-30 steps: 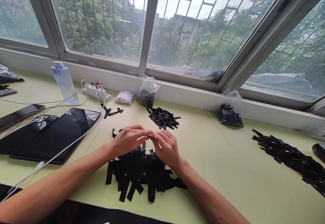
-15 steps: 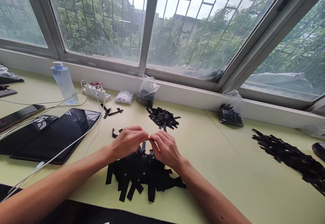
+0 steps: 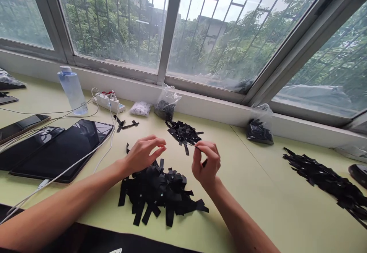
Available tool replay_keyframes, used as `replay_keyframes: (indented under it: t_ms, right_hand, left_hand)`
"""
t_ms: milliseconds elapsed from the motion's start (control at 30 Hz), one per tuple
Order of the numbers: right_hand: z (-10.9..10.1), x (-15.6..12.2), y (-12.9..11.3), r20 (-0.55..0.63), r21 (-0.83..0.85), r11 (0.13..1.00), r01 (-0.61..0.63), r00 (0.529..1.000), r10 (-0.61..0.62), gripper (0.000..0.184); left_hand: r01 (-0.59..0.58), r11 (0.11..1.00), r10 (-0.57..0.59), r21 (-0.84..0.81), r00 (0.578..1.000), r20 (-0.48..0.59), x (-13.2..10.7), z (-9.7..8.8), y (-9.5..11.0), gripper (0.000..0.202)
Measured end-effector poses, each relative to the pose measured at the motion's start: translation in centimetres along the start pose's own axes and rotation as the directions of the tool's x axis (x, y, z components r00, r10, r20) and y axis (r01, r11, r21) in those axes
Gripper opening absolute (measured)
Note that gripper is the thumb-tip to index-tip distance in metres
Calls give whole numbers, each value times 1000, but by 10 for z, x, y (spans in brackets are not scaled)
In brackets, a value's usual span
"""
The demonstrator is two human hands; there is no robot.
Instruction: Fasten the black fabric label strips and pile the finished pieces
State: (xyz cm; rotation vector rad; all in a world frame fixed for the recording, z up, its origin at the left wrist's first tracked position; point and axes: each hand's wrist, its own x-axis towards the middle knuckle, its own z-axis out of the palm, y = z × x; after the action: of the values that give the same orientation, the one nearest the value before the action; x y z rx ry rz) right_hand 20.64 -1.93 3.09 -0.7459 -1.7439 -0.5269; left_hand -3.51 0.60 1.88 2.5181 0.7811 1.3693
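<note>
In the head view my right hand (image 3: pixel 208 165) pinches a small black fabric strip (image 3: pixel 204 163), mostly hidden by the fingers. It hovers to the right of a near pile of black strips (image 3: pixel 157 195), some with a small white "M". My left hand (image 3: pixel 144 152) is above that pile's upper left edge, thumb and fingers apart, with nothing between them. Just beyond both hands lies a smaller heap of black strips (image 3: pixel 184 132). One loose curled strip (image 3: pixel 127 148) rests beside my left hand.
Tablets (image 3: pixel 65 150), cables and a water bottle (image 3: pixel 73 90) occupy the left. Along the sill stand a power strip (image 3: pixel 107 102), a white packet (image 3: pixel 140 108) and clear bags of black pieces (image 3: pixel 164 107), (image 3: pixel 259 128). A long heap of black strips (image 3: pixel 327 176) lies on the right.
My hands were together over the near pile, fingertips meeting at a small dark piece. They have parted: the right moved rightward with the strip, and the left opened.
</note>
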Motion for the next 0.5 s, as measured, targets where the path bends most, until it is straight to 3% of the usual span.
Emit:
replay_keyframes:
  t_ms: [33, 100, 167, 233, 400, 500]
  right_hand:
    - [-1, 2, 5, -28, -53, 996, -73, 997, 71, 26]
    - [-1, 3, 16, 60, -204, 964, -169, 981, 185, 22]
    - [0, 1, 29, 191, -322, 926, -196, 945, 267, 24]
    - [2, -3, 39, 250, -361, 911, -198, 921, 299, 27]
    - [6, -12, 41, 306, -215, 955, -204, 915, 264, 18]
    - [7, -10, 28, 483, -10, 968, -250, 847, 224, 16]
  left_hand:
    - [6, 1000, -6, 6, 1000, 5, 0, -1, -1, 11]
    - [11, 1000, -11, 8, 1000, 17, 0, -1, -3, 13]
    - [15, 1000, -16, 8, 999, 39, 0, -1, -4, 15]
    - [22, 1000, -23, 11, 998, 60, 0, 0, -4, 17]
    - [40, 999, -42, 25, 997, 67, -1, 2, -6, 16]
    - [55, 998, -58, 41, 996, 75, 0, 2, -9, 15]
